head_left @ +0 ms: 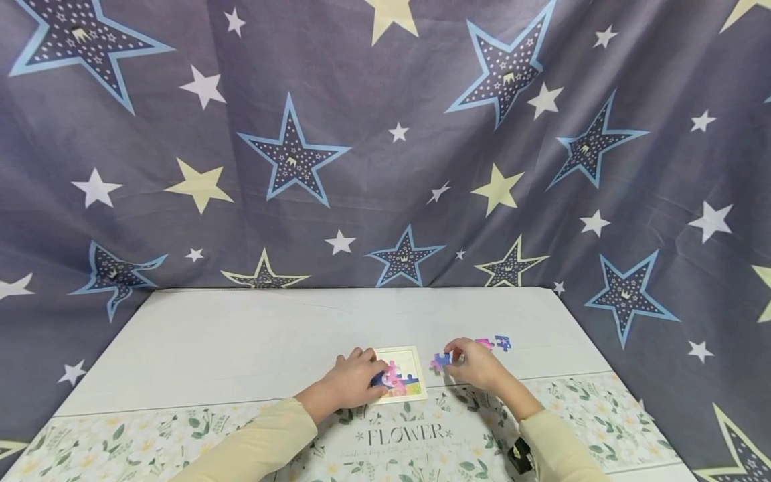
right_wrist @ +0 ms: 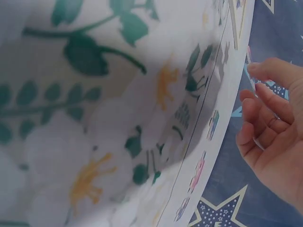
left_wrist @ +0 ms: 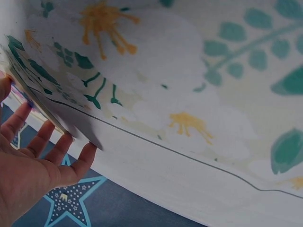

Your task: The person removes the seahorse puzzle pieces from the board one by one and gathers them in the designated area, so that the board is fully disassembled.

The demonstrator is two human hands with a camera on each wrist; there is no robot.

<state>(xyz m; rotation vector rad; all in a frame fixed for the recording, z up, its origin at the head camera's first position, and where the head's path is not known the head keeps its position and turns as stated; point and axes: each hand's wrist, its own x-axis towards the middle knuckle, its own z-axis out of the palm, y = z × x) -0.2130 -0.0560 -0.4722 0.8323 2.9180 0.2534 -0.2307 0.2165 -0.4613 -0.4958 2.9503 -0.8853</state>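
A cream-framed jigsaw tray point(head_left: 421, 391) lies on the table, partly filled with pink, blue and yellow-green pieces point(head_left: 394, 380). Over its left side rests my left hand point(head_left: 352, 380), thumb and forefinger reaching onto the picture. In the left wrist view, the fingers of that hand point(left_wrist: 45, 156) are spread, with tips along the tray's edge. To the right of the tray, my right hand point(head_left: 478, 367) pinches a blue and pink puzzle piece point(head_left: 442, 361) between thumb and forefinger. In the right wrist view, that hand's other fingers point(right_wrist: 258, 118) are loosely curled.
Beyond my right hand lie a pink puzzle piece point(head_left: 484, 343) and a blue one point(head_left: 502, 343). Another loose piece point(right_wrist: 213, 124) shows in the right wrist view. A flowered cloth point(head_left: 403, 455) covers the near table. Behind hangs a star-patterned curtain point(head_left: 361, 201).
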